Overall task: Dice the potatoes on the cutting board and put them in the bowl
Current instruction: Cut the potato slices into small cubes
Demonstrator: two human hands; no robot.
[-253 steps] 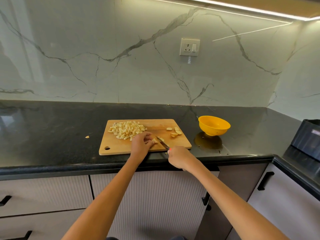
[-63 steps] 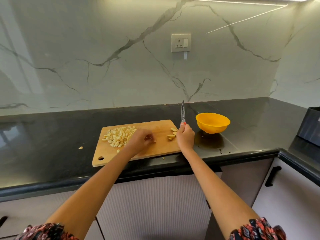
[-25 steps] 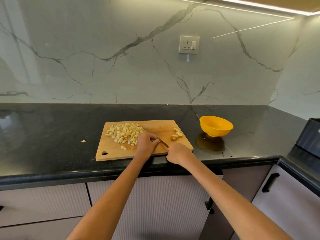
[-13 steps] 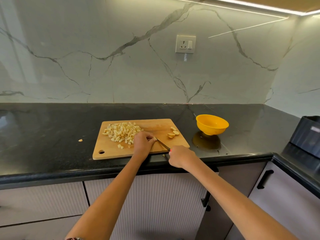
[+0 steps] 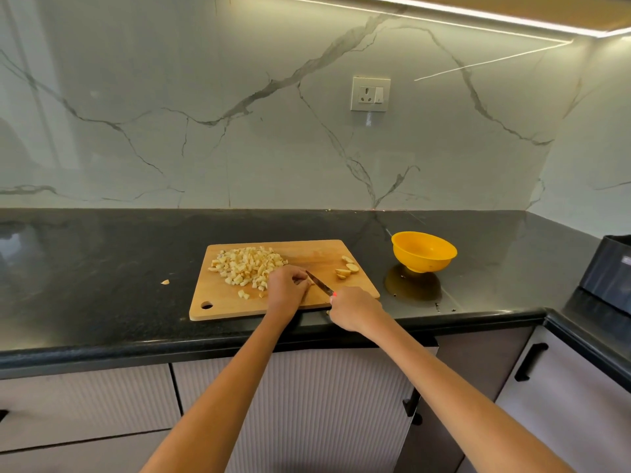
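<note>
A wooden cutting board (image 5: 307, 254) lies on the black tabletop (image 5: 102, 254), with a heap of diced potato (image 5: 247, 266) at its far left and a few uncut slices (image 5: 348, 269) at its right. The left hand (image 5: 285, 290) curls over a piece mid-board; the right hand (image 5: 355, 310) grips a knife (image 5: 319, 286). The yellow bowl (image 5: 423, 256) stands just right of the board. One stray potato bit (image 5: 165, 282) lies left of it. A wall socket (image 5: 370, 94) shows no readable writing.

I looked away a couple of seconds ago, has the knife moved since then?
Yes. The knife stood point-up at the cutting board's far right corner, beside the yellow bowl; now it lies low over the board's near middle, held by the right hand.
</note>
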